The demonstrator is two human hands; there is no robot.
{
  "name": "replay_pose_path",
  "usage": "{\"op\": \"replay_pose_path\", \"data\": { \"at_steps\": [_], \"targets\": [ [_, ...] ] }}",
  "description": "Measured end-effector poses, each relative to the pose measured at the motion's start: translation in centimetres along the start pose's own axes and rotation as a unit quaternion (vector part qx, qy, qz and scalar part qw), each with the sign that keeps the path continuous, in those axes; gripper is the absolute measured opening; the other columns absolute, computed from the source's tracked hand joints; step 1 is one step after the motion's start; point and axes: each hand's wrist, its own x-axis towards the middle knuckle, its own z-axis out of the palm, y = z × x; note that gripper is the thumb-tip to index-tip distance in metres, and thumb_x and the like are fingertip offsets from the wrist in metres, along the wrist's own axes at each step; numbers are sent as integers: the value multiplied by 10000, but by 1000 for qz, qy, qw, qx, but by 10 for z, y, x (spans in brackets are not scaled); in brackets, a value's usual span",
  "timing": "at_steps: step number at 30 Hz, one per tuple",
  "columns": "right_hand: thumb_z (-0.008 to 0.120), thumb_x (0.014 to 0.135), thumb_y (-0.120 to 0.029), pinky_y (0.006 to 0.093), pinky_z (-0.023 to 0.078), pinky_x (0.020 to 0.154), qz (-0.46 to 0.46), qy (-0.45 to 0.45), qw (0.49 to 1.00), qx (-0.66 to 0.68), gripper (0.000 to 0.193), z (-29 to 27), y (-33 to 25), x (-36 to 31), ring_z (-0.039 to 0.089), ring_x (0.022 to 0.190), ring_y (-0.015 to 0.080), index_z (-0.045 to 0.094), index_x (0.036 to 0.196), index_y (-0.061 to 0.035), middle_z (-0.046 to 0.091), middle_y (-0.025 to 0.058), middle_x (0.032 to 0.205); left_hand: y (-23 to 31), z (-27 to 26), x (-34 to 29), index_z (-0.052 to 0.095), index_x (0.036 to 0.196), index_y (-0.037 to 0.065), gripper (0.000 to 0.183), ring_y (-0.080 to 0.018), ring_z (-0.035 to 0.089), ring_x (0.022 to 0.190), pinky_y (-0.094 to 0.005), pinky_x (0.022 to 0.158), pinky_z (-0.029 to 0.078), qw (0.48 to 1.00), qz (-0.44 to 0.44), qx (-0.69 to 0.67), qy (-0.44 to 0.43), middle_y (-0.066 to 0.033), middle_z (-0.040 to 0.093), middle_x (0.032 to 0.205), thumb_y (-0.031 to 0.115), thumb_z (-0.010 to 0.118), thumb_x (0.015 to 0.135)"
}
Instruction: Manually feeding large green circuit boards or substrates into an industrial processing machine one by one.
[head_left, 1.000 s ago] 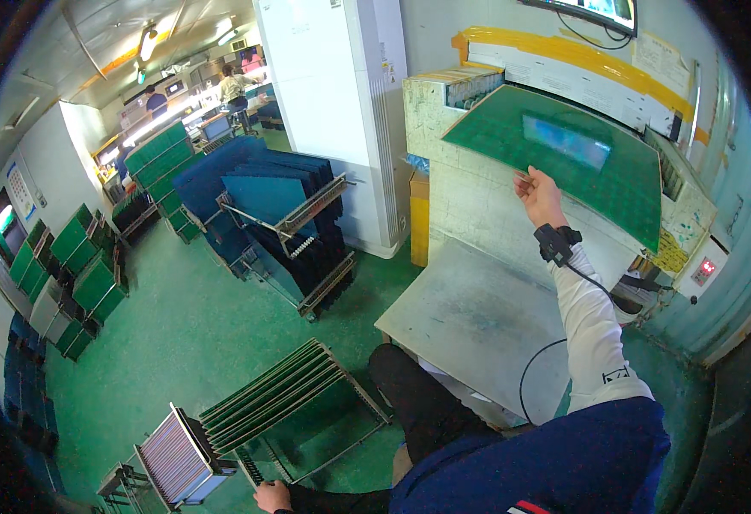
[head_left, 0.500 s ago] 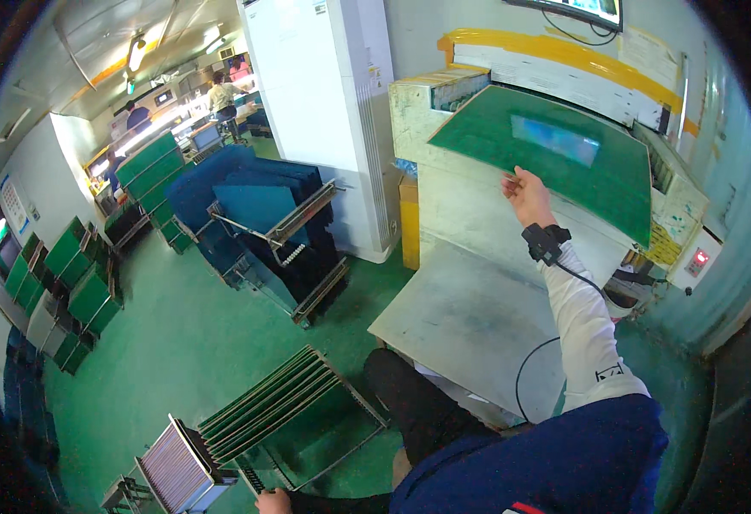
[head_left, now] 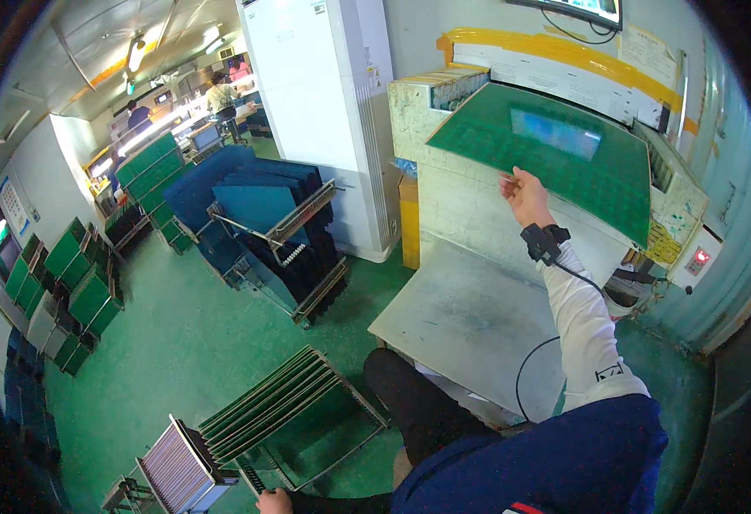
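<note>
A large, thin, glossy green panel (head_left: 555,158) lies tilted on the pale, stained machine ahead of me, with a bluish reflection on its face. At the panel's near edge is my right hand (head_left: 525,199), fingers closed on that edge from the front. A black strap with a cable circles my right wrist. Low on the left, my left hand (head_left: 274,502) rests closed on the end of a metal rack (head_left: 345,390), beside its black notched strip; part of this hand is cut off by the picture's lower edge. Several green panels stand in that rack.
A pale low table (head_left: 470,300) stands below the machine (head_left: 470,193). Left of it, a wheeled rack (head_left: 294,227) carries dark blue panels beside a tall white cabinet (head_left: 307,103). More racks of green panels (head_left: 93,295) line the far left. People work in the background.
Both hands keep their places. The green panel has shifted very slightly, its far edge a touch higher. A person in the background has changed posture.
</note>
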Motion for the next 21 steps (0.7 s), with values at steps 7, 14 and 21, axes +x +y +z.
{"op": "replay_pose_path", "data": {
  "at_steps": [7, 14, 21],
  "targets": [
    [590, 913, -138, 331, 529, 706, -43, 2, 999, 12, 172, 32, -39, 20, 636, 837, 227, 530, 1025, -22, 663, 186, 1017, -1, -7, -2, 688, 1113, 51, 527, -396, 630, 1057, -502, 879, 512, 1000, -13, 9, -7, -195, 672, 1137, 504, 529, 898],
    [563, 931, -131, 293, 568, 657, -31, 16, 998, 48, 230, -6, -73, 86, 666, 822, 218, 536, 1080, 42, 664, 201, 1035, 5, -5, -3, 695, 1111, 64, 493, -385, 629, 1061, -496, 895, 508, 1000, -10, -23, -4, -182, 678, 1131, 478, 556, 882],
    [527, 955, -155, 301, 560, 653, -28, 43, 999, 12, 214, -14, -76, 91, 672, 802, 209, 516, 1088, 12, 674, 186, 1034, 1, -4, 1, 686, 1117, 31, 550, -379, 640, 1044, -488, 879, 522, 999, -29, -7, -22, -197, 681, 1109, 512, 569, 878]
  ]
}}
